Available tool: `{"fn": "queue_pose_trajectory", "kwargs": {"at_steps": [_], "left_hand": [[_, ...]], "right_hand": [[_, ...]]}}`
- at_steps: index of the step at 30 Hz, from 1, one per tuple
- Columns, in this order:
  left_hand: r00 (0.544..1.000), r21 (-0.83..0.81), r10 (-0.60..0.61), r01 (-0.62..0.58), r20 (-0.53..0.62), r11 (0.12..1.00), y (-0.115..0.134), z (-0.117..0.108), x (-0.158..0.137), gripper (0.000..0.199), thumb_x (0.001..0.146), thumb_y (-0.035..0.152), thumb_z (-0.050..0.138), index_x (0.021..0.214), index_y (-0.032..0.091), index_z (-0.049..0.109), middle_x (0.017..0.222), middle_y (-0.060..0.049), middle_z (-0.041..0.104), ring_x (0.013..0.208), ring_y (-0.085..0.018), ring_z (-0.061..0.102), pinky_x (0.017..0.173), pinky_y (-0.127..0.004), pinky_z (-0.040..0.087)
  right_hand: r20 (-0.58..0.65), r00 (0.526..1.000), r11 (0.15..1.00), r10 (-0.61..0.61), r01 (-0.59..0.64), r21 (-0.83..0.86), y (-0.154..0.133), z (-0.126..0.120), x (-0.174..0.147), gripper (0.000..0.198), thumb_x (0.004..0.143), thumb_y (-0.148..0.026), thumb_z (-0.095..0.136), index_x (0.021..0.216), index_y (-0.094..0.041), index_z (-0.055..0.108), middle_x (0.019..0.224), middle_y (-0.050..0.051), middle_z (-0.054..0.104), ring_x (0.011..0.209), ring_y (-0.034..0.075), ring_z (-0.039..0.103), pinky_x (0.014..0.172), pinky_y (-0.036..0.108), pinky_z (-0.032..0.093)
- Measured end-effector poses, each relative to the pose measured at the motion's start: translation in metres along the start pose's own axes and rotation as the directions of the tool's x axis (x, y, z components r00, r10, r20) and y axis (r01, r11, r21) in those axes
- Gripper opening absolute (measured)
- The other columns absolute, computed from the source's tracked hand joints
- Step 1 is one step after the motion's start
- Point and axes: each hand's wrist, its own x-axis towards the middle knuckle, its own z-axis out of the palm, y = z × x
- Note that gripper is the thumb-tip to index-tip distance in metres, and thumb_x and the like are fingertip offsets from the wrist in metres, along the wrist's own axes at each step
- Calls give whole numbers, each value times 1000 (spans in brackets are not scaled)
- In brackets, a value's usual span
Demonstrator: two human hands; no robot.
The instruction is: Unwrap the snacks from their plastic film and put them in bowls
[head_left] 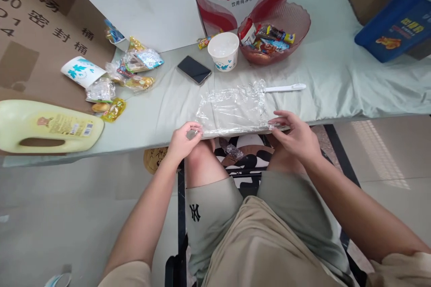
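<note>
A sheet of clear plastic film (pixel 232 107) lies crinkled at the front edge of the table. My left hand (pixel 184 140) pinches its near left corner between thumb and fingers. At the near right corner, my right hand (pixel 296 136) grips the film with thumb and index finger, the other fingers loosely bent. A white plastic handle (pixel 285 88) sticks out to the right from the film's far right corner; what it belongs to, I cannot make out. Beyond the film stand a paper cup (pixel 224 51) with a leaf print and a black phone (pixel 194 70) lying flat.
A pink glass bowl (pixel 274 49) holds wrapped snacks. Snack packets (pixel 138 65), a tipped paper cup (pixel 82 71) and a yellow jug (pixel 50 126) lie at left. Cardboard (pixel 43 45) and white boxes (pixel 144 9) stand behind; a blue container (pixel 393 22) is at right.
</note>
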Motion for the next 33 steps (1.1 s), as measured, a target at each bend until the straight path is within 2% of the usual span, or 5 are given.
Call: {"fn": "queue_pose_trajectory", "kwargs": {"at_steps": [8, 12, 19, 24, 33], "left_hand": [[955, 115, 222, -247, 195, 962, 7, -27, -4, 32, 87, 44, 55, 106, 22, 69, 120, -10, 74, 114, -26, 69, 104, -44, 57], [948, 212, 278, -243, -153, 947, 19, -22, 20, 48, 98, 46, 35, 120, 17, 67, 125, -14, 71, 118, -27, 65, 106, -46, 55], [975, 518, 90, -185, 204, 835, 37, 40, 66, 60, 101, 42, 41, 158, 21, 46, 170, -6, 39, 161, -31, 29, 132, -54, 27], [971, 554, 53, -177, 232, 813, 20, 42, 62, 65, 102, 44, 39, 164, 24, 36, 174, -3, 29, 163, -30, 24, 134, -54, 21], [970, 563, 36, -171, 242, 808, 19, 38, 65, 68, 102, 45, 35, 166, 21, 31, 175, -4, 26, 164, -29, 21, 135, -52, 18]], "right_hand": [[434, 815, 829, -383, 511, -227, 25, -23, 3, 48, 91, -34, 56, 136, -22, 66, 136, 13, 70, 131, 40, 60, 104, 61, 51], [254, 886, 869, -387, 443, -219, 21, -23, 25, 45, 101, -34, 41, 137, -19, 64, 136, 15, 69, 128, 32, 64, 107, 53, 52], [345, 888, 766, -305, 444, -465, 30, 37, 62, 70, 97, -52, 53, 159, -22, 42, 161, 13, 50, 151, 36, 44, 125, 62, 33], [333, 897, 737, -291, 432, -520, 60, 5, 52, 78, 98, -63, 49, 162, -19, 37, 165, 15, 43, 154, 38, 39, 125, 65, 29], [463, 773, 619, -434, 629, -470, 56, 1, 8, 66, 95, -6, 54, 152, -40, 53, 168, -1, 40, 155, 30, 39, 124, 59, 37]]}}
